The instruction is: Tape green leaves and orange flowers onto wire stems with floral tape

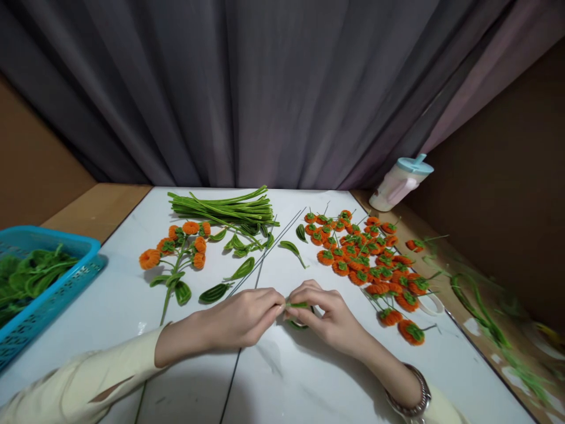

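My left hand [245, 318] and my right hand [326, 312] meet over the front middle of the table, fingertips almost touching. Both are closed in a pinch on a small green strip [300, 305]; its ends are hidden by the fingers. Under the right fingers shows the curved edge of a green ring [296, 324], perhaps a tape roll. Fuzzy green leaves [215, 292] lie beyond my left hand. A fuzzy flower spray [179, 253] with orange blooms and a long green stem lies farther left. Many loose orange flower heads [353, 250] with green centres and wire tails spread beyond my right hand.
A bundle of green fuzzy stems [223, 207] lies at the table's back. At left stands a blue basket [83, 274] with green leaves in it. A lidded cup [399, 184] stands back right. Thin dark wires [282, 235] cross the middle; green scraps [521, 359] lie at right.
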{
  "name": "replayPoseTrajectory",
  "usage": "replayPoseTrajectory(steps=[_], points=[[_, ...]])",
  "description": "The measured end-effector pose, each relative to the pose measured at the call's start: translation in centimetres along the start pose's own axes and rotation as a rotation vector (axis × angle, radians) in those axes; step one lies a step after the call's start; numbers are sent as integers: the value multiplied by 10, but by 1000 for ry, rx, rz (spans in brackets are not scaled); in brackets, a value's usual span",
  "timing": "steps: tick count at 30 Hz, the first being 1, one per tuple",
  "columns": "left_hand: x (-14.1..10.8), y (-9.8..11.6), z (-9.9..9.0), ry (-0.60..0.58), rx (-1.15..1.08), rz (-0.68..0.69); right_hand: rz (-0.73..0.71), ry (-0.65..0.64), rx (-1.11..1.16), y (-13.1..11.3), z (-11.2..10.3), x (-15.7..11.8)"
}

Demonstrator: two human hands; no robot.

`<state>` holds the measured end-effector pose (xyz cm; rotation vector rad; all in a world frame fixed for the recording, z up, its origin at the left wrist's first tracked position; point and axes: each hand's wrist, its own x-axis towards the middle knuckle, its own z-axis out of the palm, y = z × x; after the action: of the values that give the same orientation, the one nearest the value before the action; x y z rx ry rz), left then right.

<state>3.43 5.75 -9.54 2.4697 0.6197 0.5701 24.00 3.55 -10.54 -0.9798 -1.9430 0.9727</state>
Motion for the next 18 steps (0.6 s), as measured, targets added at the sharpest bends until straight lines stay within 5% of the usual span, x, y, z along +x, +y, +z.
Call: replayPoseTrajectory(steps=[7,18], points=[[3,1,-9,-85,-145,-106,-412,32,-292,3,-1,-1],[5,-7,-19,-252,-339,-191,-598,98,-553,5,7,-5]])
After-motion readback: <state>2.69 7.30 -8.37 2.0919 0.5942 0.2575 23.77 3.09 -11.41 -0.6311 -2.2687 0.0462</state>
